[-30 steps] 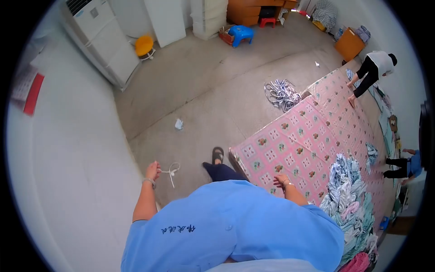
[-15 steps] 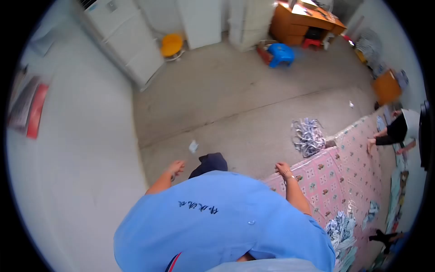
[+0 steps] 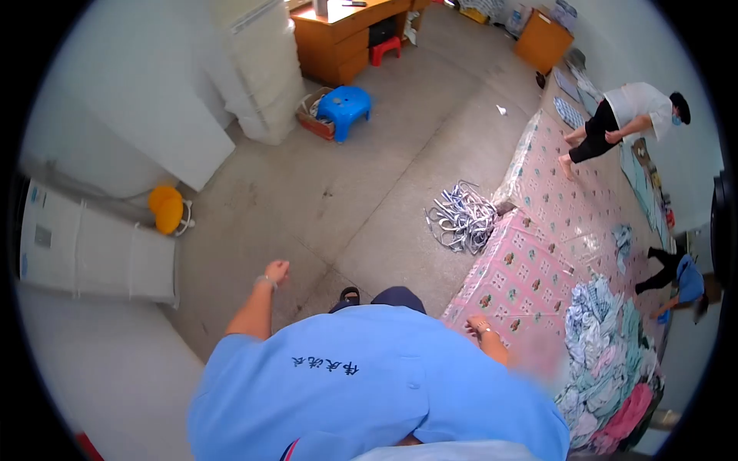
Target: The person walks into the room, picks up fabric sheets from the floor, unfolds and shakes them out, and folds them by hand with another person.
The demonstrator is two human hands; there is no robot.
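Observation:
My left hand (image 3: 277,270) is held out over the bare concrete floor (image 3: 307,223), its fingers curled in; whatever it may hold is hidden. A bracelet circles that wrist. Near the edge of a low platform covered in pink patterned sheeting (image 3: 530,253), my right hand (image 3: 476,325) hangs with its fingers loosely bent and apart, nothing seen in it. Beyond it, on the floor against the platform, lies a tangle of pale straps (image 3: 463,217). A heap of crumpled green, white and pink cloth (image 3: 603,357) is on the platform at the right.
One person (image 3: 630,115) stands barefoot on the platform's far part; another person in blue (image 3: 688,278) bends at the right. A blue stool (image 3: 345,106), a box (image 3: 311,119) and a wooden desk (image 3: 338,38) are ahead. At the left are a yellow stool (image 3: 166,209) and a white cabinet (image 3: 100,250).
The view has turned and moved forward across the floor. The pale looped cord at my left hand one second ago no longer shows. The person on the platform has changed posture, arms now lower.

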